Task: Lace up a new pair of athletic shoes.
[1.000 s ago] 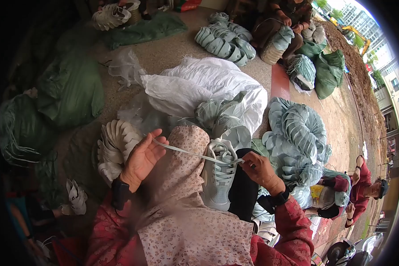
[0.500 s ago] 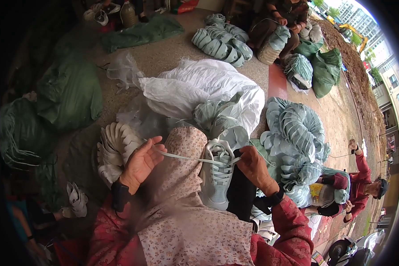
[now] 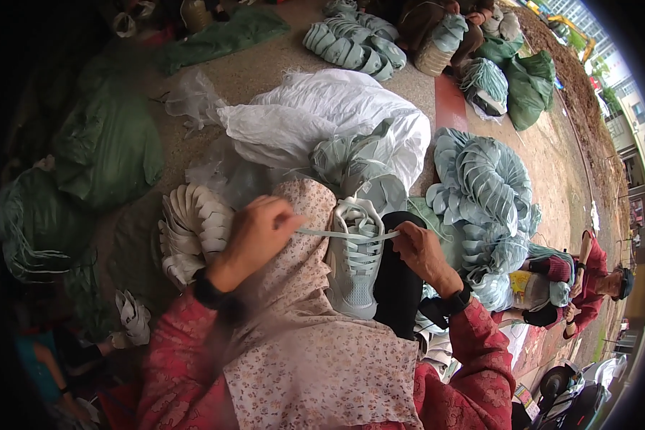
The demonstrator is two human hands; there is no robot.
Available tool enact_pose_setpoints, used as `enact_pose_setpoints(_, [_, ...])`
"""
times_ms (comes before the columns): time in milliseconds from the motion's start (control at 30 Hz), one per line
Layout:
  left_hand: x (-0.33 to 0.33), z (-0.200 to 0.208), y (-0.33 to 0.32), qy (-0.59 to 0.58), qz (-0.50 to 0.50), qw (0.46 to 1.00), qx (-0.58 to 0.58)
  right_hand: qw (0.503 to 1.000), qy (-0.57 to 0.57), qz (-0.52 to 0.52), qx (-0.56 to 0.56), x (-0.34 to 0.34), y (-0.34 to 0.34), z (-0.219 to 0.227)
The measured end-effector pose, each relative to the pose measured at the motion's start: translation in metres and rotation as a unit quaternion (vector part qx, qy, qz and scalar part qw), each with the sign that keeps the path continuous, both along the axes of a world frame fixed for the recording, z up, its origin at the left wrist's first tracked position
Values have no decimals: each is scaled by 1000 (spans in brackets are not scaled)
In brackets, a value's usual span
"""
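Observation:
A pale grey-green sneaker upper (image 3: 355,294) lies between my knees, toe toward me, with laces crossing its front. One flat shoelace (image 3: 319,233) runs tight across the top of the lacing, from one hand to the other. On the left, my left hand (image 3: 259,233) is closed at one end of it, slightly blurred, its fingers curled above the flowered apron (image 3: 312,287). My right hand (image 3: 427,256) pinches the other end beside the upper, over my dark trouser leg (image 3: 398,301).
Stacked pale green shoe pieces (image 3: 491,183) lie to the right, cream ones (image 3: 192,229) to the left. Ahead is a white sack (image 3: 322,107); green sacks (image 3: 111,143) stand at left. A person in red (image 3: 588,283) works at right, another person (image 3: 423,25) at the top.
My left hand has gone from open-palmed to curled and moved right, toward the upper. My right hand has shifted slightly right. The lace stays stretched between them, and the view has tilted down.

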State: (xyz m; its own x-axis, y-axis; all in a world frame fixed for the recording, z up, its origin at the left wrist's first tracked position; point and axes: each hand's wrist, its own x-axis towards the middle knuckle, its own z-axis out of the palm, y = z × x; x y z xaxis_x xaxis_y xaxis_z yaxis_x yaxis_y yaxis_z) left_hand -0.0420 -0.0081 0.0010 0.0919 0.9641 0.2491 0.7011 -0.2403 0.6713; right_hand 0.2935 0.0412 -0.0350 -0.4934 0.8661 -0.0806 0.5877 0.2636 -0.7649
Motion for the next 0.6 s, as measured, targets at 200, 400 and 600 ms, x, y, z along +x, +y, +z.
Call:
enact_pose_setpoints(200, [83,-39,55,-72,-231,970,9,989,-56,-21,135,-8,-15,0])
enact_pose_setpoints(400, [103,-61,73,-71,-288,943,-152,985,-55,-40,157,-4,-15,-13])
enact_pose_setpoints(600, [83,-52,83,-117,-310,923,-194,982,-18,-33,184,-5,-15,-18])
